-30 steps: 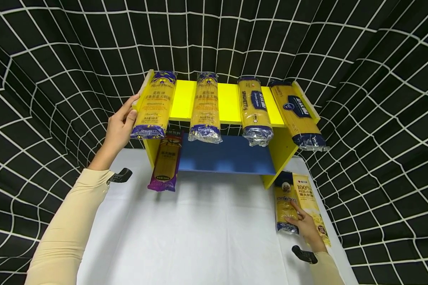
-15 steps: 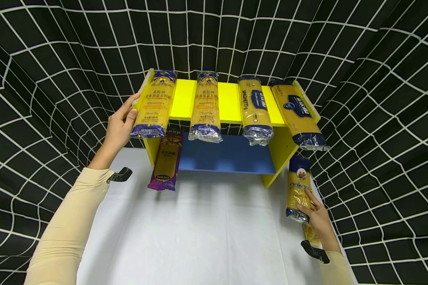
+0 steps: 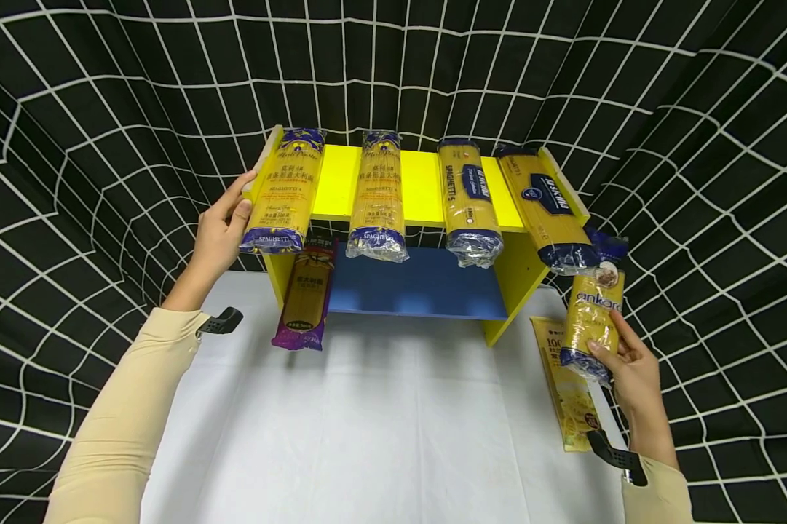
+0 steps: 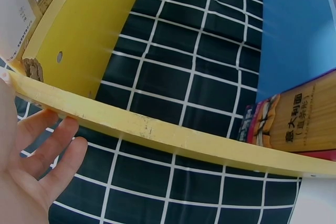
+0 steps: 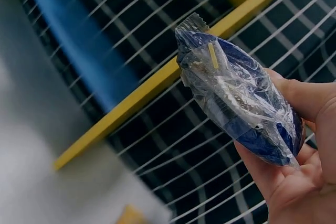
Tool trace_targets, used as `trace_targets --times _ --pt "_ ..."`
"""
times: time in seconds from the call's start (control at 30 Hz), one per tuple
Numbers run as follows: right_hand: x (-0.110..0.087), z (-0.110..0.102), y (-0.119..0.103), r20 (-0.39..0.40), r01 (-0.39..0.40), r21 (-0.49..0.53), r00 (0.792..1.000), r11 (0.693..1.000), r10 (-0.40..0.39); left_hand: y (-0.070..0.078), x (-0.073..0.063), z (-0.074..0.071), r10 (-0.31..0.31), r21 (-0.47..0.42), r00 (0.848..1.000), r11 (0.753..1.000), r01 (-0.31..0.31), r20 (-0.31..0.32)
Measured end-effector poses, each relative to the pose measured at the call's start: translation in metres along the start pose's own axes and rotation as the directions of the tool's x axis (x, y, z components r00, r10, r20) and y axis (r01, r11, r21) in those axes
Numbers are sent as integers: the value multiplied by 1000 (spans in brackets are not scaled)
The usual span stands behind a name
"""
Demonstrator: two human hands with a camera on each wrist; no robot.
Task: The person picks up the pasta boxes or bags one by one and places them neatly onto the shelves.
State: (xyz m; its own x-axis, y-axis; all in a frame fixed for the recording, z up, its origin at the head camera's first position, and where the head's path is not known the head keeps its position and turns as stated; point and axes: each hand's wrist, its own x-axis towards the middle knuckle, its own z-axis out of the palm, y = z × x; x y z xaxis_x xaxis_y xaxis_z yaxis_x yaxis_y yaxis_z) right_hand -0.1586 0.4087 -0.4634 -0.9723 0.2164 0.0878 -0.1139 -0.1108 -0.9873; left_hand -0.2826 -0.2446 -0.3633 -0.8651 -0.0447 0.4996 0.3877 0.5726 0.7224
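Observation:
My right hand [image 3: 635,378] grips a pack of spaghetti [image 3: 592,313] labelled "ankara" near its lower end. The pack is raised and tilted, right of the shelf; its top lies partly behind the rightmost pack on the shelf. In the right wrist view, thumb and fingers hold the blue, crinkled clear end of the spaghetti pack [image 5: 236,95]. My left hand [image 3: 216,236] rests against the outer left side of the yellow shelf [image 3: 422,191]. Its fingers [image 4: 60,135] are loosely spread beside the yellow side board [image 4: 147,124] in the left wrist view; the thumb is mostly hidden there.
Several spaghetti packs [image 3: 376,196] lie along the sloped top shelf. A purple-ended pasta pack [image 3: 306,298] leans on the blue lower shelf [image 3: 413,284] at left. A yellow pasta pack [image 3: 566,393] lies on the white table [image 3: 393,422]. Black gridded cloth [image 3: 393,65] surrounds everything.
My right hand has lifted the ankara spaghetti pack off the table and carried it right and upward, uncovering the yellow pack, which now lies tilted differently. The left hand stays in place.

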Motion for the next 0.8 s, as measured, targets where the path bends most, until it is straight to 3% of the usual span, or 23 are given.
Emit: trace_targets --times 0.23,0.5,0.6,0.8 --pt "-1 10 -49 6 157 208 987 966 -161 0 0 0 -4 0 1000 1000 4 3" --pt "-8 20 -97 -32 257 300 965 919 -259 1 1 0 -6 8 1000 1000 6 15" --pt "-9 25 -110 0 310 317 945 896 -327 1 1 0 -6 7 1000 1000 6 15" --pt "-10 40 -129 139 342 397 895 852 -424 1 0 0 -7 4 1000 1000 7 10"
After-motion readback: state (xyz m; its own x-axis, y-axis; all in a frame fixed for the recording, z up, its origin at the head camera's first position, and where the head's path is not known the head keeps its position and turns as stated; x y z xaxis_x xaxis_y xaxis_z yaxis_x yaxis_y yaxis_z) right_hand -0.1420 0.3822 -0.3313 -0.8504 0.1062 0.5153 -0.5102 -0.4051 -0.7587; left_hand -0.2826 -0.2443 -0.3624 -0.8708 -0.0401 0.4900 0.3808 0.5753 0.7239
